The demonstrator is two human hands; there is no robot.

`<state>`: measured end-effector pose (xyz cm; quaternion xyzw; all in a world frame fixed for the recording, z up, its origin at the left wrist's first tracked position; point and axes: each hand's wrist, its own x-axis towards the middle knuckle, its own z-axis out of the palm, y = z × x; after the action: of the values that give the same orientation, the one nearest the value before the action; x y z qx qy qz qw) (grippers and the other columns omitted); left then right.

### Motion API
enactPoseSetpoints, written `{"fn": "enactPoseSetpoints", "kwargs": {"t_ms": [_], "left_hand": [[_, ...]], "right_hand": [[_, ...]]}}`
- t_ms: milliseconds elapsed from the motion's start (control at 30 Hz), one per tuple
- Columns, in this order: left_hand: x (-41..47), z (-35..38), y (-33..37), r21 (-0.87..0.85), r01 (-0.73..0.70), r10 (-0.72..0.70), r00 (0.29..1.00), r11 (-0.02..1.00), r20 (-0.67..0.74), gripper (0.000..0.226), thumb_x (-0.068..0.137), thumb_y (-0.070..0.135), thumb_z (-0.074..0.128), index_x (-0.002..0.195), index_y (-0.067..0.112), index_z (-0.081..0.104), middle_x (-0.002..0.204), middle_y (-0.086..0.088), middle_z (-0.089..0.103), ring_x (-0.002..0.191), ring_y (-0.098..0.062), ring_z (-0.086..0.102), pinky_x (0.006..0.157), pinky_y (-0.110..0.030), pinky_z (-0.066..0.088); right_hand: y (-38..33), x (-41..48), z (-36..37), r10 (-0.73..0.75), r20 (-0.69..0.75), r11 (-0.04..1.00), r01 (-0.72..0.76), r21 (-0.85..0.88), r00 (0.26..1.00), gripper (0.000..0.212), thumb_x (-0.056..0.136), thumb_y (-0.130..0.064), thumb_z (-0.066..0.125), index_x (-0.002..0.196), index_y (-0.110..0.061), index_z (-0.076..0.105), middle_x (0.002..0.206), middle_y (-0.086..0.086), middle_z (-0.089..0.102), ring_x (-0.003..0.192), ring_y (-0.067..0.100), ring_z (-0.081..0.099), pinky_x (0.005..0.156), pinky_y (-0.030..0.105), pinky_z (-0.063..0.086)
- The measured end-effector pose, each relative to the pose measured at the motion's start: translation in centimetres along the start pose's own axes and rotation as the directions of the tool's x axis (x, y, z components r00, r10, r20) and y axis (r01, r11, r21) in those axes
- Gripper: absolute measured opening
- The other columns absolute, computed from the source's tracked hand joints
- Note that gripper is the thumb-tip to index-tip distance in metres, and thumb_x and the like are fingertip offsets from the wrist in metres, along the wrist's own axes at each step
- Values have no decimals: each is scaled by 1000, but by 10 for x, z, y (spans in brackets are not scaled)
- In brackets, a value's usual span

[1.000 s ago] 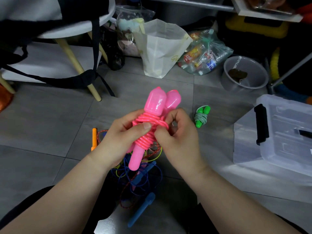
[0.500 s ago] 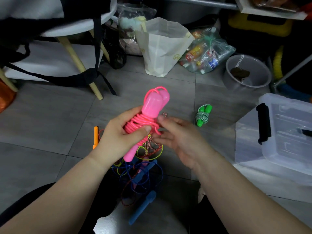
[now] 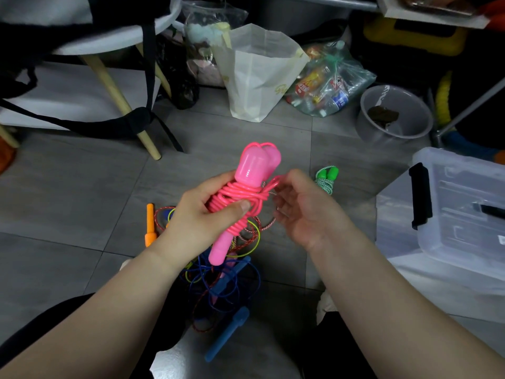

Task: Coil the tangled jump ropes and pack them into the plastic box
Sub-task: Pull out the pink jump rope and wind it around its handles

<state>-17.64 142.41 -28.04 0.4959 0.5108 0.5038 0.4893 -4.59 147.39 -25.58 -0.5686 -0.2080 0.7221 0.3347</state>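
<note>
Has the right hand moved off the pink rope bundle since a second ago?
Yes. The right hand has drawn rightward, away from the pink rope bundle and toward the green rope bundle; the left hand grips the pink one.

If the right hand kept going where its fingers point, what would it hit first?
Most likely the pink jump rope that the left hand grips. The right hand, open, aims its fingers at the rope's loose loop, very close by. Depth is hard to judge.
</note>
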Motion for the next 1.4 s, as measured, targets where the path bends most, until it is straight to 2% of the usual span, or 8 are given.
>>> {"fn": "enactPoseSetpoints", "kwargs": {"t_ms": [133, 300, 600, 700, 900, 1000, 1200, 1400], "left_hand": [[1, 2, -3, -63, 61, -60, 998, 996, 18, 37, 54, 38, 64, 91, 38, 64, 76, 17, 70, 70, 2, 63, 64, -14, 51], [0, -2, -5, -261, 246, -264, 964, 934, -38, 23, 63, 17, 56, 85, 23, 62, 62, 2, 68, 51, -10, 63, 43, -23, 51], [-2, 0, -10, -97, 220, -225, 973, 971, -45, 23, 64, 19, 56, 75, 33, 71, 66, 11, 69, 64, -6, 62, 68, -33, 52], [-2, 3, -8, -122, 224, -229, 973, 967, -32, 22, 64, 18, 56, 78, 31, 69, 65, 8, 68, 59, -6, 62, 58, -29, 54], [-1, 7, 0, -321, 278, -284, 958, 905, 26, 21, 66, 16, 53, 84, 18, 63, 63, -4, 67, 53, -15, 63, 44, -26, 53], [0, 5, -1, -362, 305, -326, 945, 881, 1, 24, 65, 19, 52, 88, 15, 60, 61, -4, 67, 49, -15, 63, 42, -24, 52], [0, -2, 1, -421, 354, -403, 915, 835, -30, 29, 61, 24, 63, 88, 14, 56, 59, -3, 69, 46, -14, 63, 40, -23, 51], [-1, 3, -2, -410, 396, -420, 907, 822, 34, 27, 62, 18, 61, 87, 12, 56, 58, -4, 67, 46, -15, 63, 40, -25, 52]], "right_hand": [[-3, 2, -4, -39, -19, 999, 40, 20, 999, 25, 83, -13, 50, 58, -18, 46, 55, -7, 46, 58, 7, 40, 55, 22, 34], [9, -3, -4, -213, 182, 930, 256, -263, 960, 23, 82, -23, 59, 61, -15, 59, 54, -4, 56, 40, 3, 46, 45, 20, 38], [19, -1, 1, -405, 121, 808, 417, -416, 906, 25, 76, 0, 61, 59, -18, 56, 47, -9, 53, 45, 1, 50, 46, 12, 39], [21, -1, 4, -518, 34, 774, 485, -407, 855, 26, 71, 5, 57, 57, -16, 53, 55, -1, 53, 53, 11, 50, 54, 20, 41], [13, 4, -2, -339, -87, 940, 335, -55, 937, 30, 79, 7, 52, 55, -10, 50, 40, -3, 50, 32, 0, 42, 34, 10, 33], [11, 6, -5, -237, 4, 971, 236, 39, 972, 28, 83, 4, 53, 58, -10, 51, 38, -4, 53, 32, 2, 46, 35, 10, 36], [17, 2, -6, -188, 238, 981, 193, 3, 953, 17, 85, -16, 55, 69, -14, 53, 56, -6, 62, 48, 4, 57, 43, 15, 42], [18, 4, -4, -305, 142, 919, 331, -216, 942, 23, 83, -16, 60, 61, -14, 54, 37, -9, 46, 32, 1, 37, 40, 17, 27]]}}
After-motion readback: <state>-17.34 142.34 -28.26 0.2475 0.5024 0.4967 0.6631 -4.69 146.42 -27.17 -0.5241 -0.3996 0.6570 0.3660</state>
